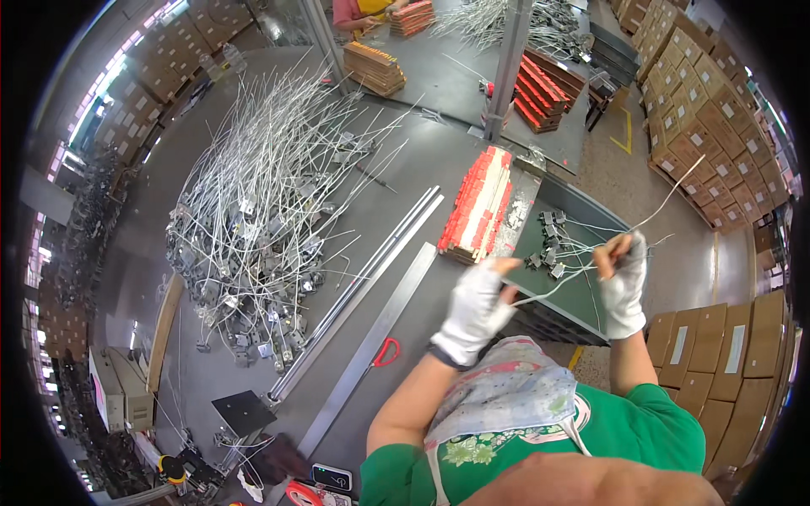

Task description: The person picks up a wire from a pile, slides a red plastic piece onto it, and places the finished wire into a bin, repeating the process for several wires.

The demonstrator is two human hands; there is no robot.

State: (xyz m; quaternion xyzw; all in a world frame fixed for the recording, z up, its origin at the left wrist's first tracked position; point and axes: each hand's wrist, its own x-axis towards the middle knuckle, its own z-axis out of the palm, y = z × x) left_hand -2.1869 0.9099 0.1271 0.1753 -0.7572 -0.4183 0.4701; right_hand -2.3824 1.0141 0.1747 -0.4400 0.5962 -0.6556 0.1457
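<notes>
**Gloved hands worked a wire at a cluttered counter**

A person in a green shirt and a patterned apron stood at a grey counter (439, 169), both hands in white fingerless gloves, seen at the centre right of the frame. The right hand (623, 282) was raised at the right, its fingers (614, 250) curled tight around one end of a thin metal wire (553, 291); a further length of wire ran up and away toward the upper right. The left hand (477, 308), just left of it, had its fingers pinched closed on the same wire, which stretched between the two hands. Both hands hovered above a dark green tray (582, 295) at the counter's right edge, where a small cluster of wires with metal end pieces (550, 244) lay.

Just left of the tray, a stack of red-edged cards (479, 205) lay on the counter. A great tangled heap of wires with metal tags (253, 219) filled the upper left of the frame. Long metal rails (363, 287) ran diagonally through the middle, with a red-handled tool (386, 352) beside them near the lower centre. A black plate (243, 411) sat at the lower left. Stacked cardboard boxes (709, 354) stood at the lower right and more lined the upper right. At the top edge, another person's hands held a bundle of cards (412, 17).
</notes>
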